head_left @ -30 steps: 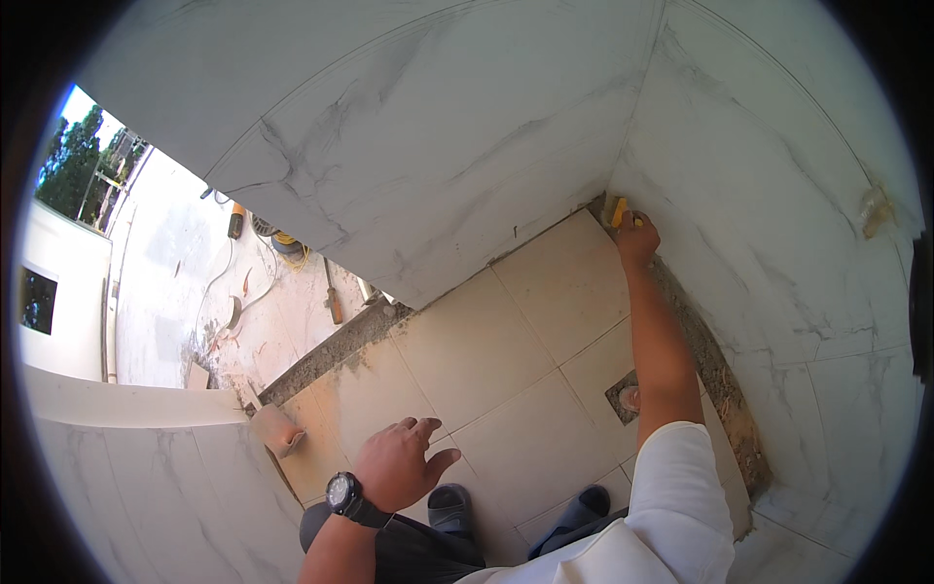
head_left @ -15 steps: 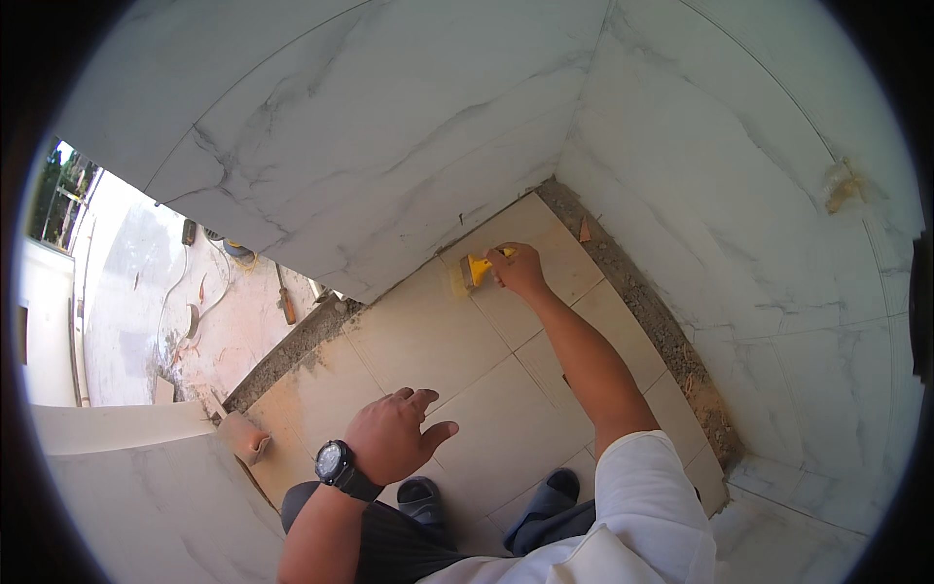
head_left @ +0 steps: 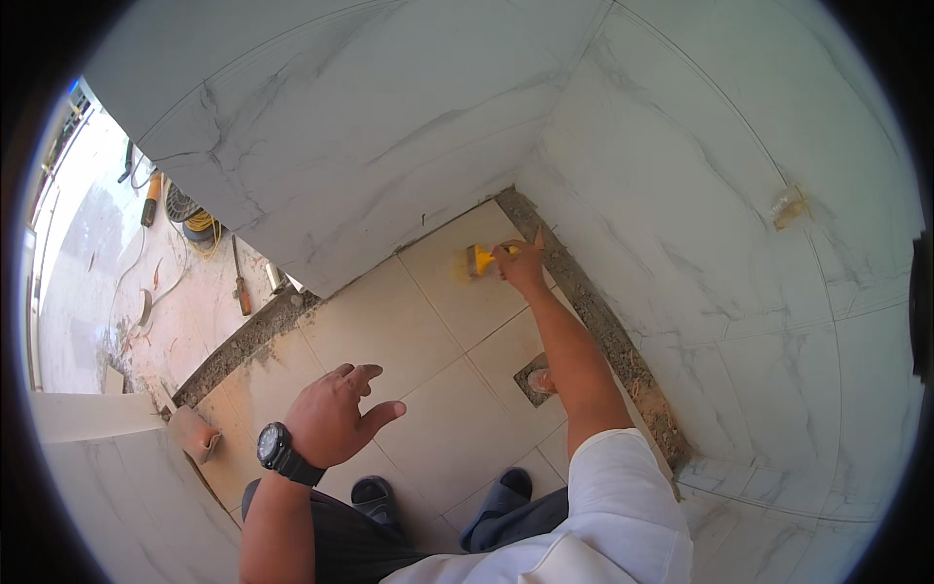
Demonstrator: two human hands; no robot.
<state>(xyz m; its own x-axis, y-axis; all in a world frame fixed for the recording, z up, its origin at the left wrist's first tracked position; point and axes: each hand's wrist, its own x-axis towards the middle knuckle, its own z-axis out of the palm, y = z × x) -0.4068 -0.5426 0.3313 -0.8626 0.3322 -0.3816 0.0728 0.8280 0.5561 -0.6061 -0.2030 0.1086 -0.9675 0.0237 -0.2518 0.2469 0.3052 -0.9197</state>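
My right hand [head_left: 520, 265] is closed round the yellow handle of a paintbrush [head_left: 480, 260]. Its bristles point left and meet the beige floor tiles [head_left: 418, 341] near the far corner; they look slightly smeared by motion. My left hand [head_left: 338, 414] hangs above the tiles nearer to me, holding nothing, its fingers curled a little and the thumb apart. A black watch [head_left: 282, 454] is on that wrist. Partly behind my right forearm, a square drain opening [head_left: 534, 380] shows in the floor, with something pale and reddish in it.
White marbled wall tiles [head_left: 389, 146] rise on the far side and right. A rough gap with debris [head_left: 584, 277] runs along the right wall. Past the doorway strip [head_left: 243, 341] lie a screwdriver [head_left: 241, 287], a coiled yellow cord [head_left: 202, 232] and cables. A broken reddish pipe [head_left: 195, 433] stands at left.
My view has shifted, so the walls and floor sit further left in it. The brush has moved rightward over the tile, toward the right wall's gap. More of the drain opening shows.
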